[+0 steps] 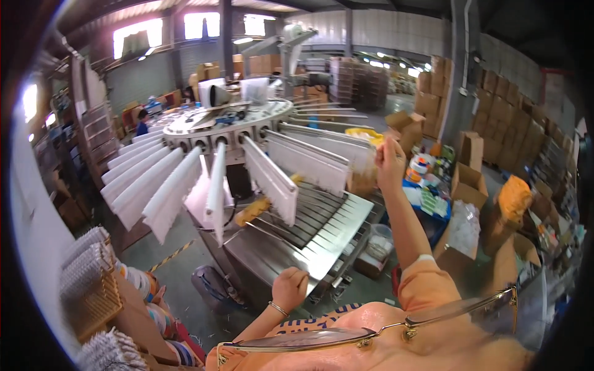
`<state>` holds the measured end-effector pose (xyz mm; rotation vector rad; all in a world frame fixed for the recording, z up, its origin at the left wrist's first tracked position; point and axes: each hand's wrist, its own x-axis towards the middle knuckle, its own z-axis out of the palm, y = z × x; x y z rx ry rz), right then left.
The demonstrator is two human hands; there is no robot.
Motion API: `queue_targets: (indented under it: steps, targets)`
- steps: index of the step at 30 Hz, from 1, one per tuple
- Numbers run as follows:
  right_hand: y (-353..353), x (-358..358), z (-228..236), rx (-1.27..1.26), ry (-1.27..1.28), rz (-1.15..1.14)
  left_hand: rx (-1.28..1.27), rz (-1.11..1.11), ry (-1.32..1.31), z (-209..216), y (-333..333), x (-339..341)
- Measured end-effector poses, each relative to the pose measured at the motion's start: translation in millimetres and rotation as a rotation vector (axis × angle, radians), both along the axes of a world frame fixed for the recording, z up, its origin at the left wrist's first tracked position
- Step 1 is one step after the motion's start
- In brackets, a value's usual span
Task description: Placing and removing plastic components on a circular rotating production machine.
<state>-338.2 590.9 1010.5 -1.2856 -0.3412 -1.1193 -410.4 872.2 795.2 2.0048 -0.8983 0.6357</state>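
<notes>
My right hand [390, 159] is raised at the right, arm stretched forward, its fingers pinched together. What they hold, if anything, is too small to make out. Just behind that hand shows a yellow object [364, 135]. My left hand [289, 289] is closed low by the near edge of a shiny metal worktable [328, 247]; what is in its fingers is hidden. Over the table hang long white fringed pieces [272, 179] on arms spreading from a round white rotary machine [229, 120]. A yellow fuzzy piece [252, 211] lies beside a thin rod on the table.
Cartons of white bristly pieces [86, 278] stand at the lower left. To the right are a blue crate [436, 216] with bottles and packets, an open carton [469, 184] and an orange bag [515, 195]. Another person [142, 122] is beyond the machine.
</notes>
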Motion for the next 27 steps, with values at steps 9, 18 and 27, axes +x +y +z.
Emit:
queue_targets:
  steps: [9,18,27]
  targets:
    - [-11.1,0.5,-2.7,0.115,0.019,0.067,-0.038,0.008,-0.012,-0.3,-4.0,0.2]
    - [-13.9,-6.7,-8.6,0.17,-0.006,0.043,-0.033,0.02,0.014,1.2,-0.1,2.3]
    - [-90.8,-87.2,-17.5,0.371,-0.119,-0.087,-0.051,-0.003,0.028,-7.1,2.3,3.1]
